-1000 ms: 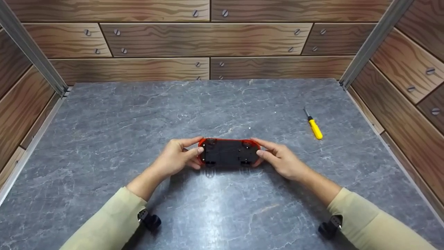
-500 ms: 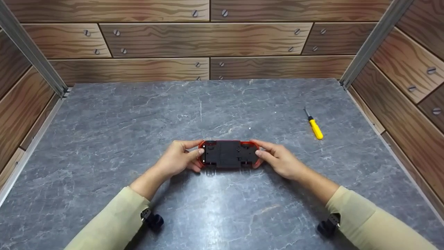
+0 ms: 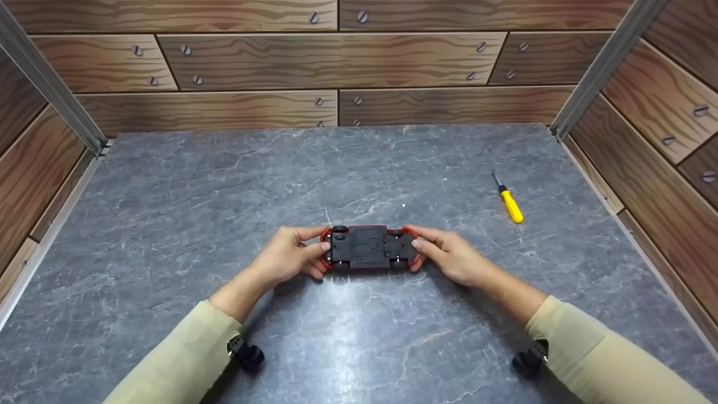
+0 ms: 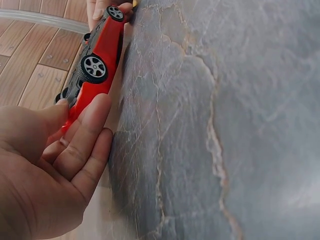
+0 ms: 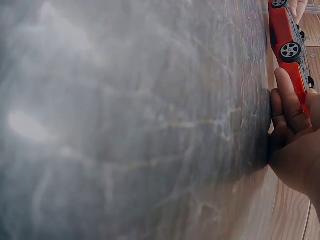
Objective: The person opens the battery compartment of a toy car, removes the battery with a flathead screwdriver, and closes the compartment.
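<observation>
Hands [image 3: 289, 255] and [image 3: 451, 255] pinch the upturned red toy car [image 3: 367, 247] by its ends at frame centre on the grey table [image 3: 168, 224], apparently settling it; next likely calls for the yellow screwdriver [image 3: 510, 205] at upper right.

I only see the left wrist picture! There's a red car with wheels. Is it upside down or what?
Observer: Yes. From the head view the toy car lies with its black underside facing up, roof on the table.
Operator: Who's holding the other end?
Observer: The right hand pinches the far end, while the left hand pinches the near one.
Operator: Is there anything else on the table?
Observer: A small screwdriver with a yellow handle lies off to the right of the car, apart from both hands.
</observation>
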`<state>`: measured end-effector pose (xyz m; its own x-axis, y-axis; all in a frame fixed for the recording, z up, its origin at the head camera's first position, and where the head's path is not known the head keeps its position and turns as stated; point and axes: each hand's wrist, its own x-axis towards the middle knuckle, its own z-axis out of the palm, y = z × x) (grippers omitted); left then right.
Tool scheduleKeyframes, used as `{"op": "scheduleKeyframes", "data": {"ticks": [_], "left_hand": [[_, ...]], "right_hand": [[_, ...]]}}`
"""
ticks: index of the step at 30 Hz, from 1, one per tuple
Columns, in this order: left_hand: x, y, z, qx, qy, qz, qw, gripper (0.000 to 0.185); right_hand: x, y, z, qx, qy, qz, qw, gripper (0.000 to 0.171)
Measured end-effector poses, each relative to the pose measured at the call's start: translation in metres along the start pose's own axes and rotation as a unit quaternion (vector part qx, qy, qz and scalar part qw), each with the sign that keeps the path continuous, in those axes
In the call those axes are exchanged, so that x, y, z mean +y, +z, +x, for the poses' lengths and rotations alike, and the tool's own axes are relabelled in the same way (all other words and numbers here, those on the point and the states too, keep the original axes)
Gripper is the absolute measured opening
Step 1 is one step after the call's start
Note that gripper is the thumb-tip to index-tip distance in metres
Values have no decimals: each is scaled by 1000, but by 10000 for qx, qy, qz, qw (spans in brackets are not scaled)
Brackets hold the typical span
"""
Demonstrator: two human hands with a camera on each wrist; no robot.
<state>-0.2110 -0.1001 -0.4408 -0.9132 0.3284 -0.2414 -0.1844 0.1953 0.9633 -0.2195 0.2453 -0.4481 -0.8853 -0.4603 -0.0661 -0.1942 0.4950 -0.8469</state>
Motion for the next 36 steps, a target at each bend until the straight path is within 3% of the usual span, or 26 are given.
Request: {"op": "scheduleKeyframes", "data": {"ticks": [10, 21, 36], "left_hand": [[-3, 0, 0, -34, 91, 9, 10000, 51], [-4, -1, 2, -75, 2, -79, 9999, 51], [-5, -1, 1, -33, 60, -199, 9998, 51]], "right_hand": [[1, 1, 2, -1, 244, 35, 9997, 50], [-2, 1, 7, 41, 600, -325, 9977, 49], [2, 6, 6, 453, 453, -160, 9978, 45]]}}
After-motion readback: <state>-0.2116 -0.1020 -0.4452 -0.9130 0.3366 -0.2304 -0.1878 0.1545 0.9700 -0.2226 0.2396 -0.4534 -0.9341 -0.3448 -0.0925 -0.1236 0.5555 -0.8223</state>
